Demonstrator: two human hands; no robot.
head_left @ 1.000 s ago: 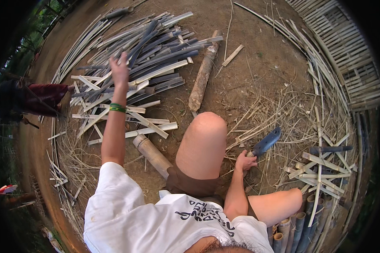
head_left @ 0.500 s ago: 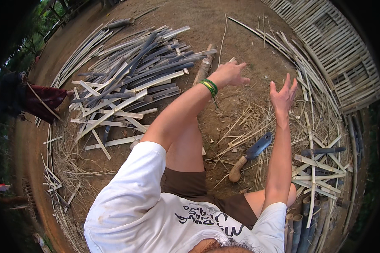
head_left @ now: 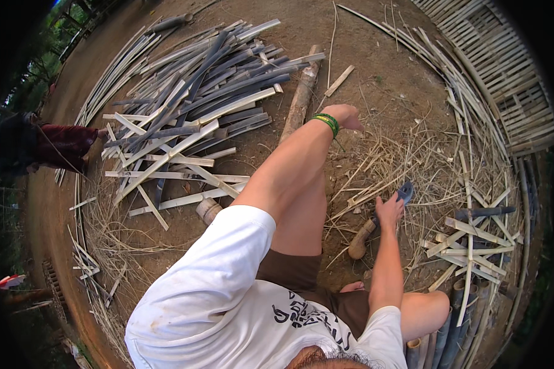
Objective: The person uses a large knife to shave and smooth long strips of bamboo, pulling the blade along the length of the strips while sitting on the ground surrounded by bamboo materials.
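My right hand [head_left: 388,213] is over the blade of a broad-bladed knife [head_left: 362,240] on the ground, its fingers closed about the metal just past the handle. The knife's curved wooden handle points back toward me, and its dark blade tip shows beyond my fingers. My left hand [head_left: 343,115], with a green and yellow bracelet [head_left: 328,122] at the wrist, hangs over the soil. Its fingers bend downward and are mostly hidden behind the back of the hand. A short split bamboo piece [head_left: 340,81] lies just beyond it. Beside my left forearm lies a wooden log [head_left: 300,101].
A big heap of split bamboo strips [head_left: 197,104] covers the ground at left. Dry shavings [head_left: 406,147] are scattered ahead. Crossed strips [head_left: 474,237] and bamboo poles [head_left: 452,320] lie at right, below a woven bamboo panel [head_left: 492,67]. At far left stands a person in dark red clothing [head_left: 61,147].
My right hand has come down from the air, fingers spread before, onto the knife blade. My left hand's spread fingers have bent downward, and the short bamboo piece now shows fully beyond it.
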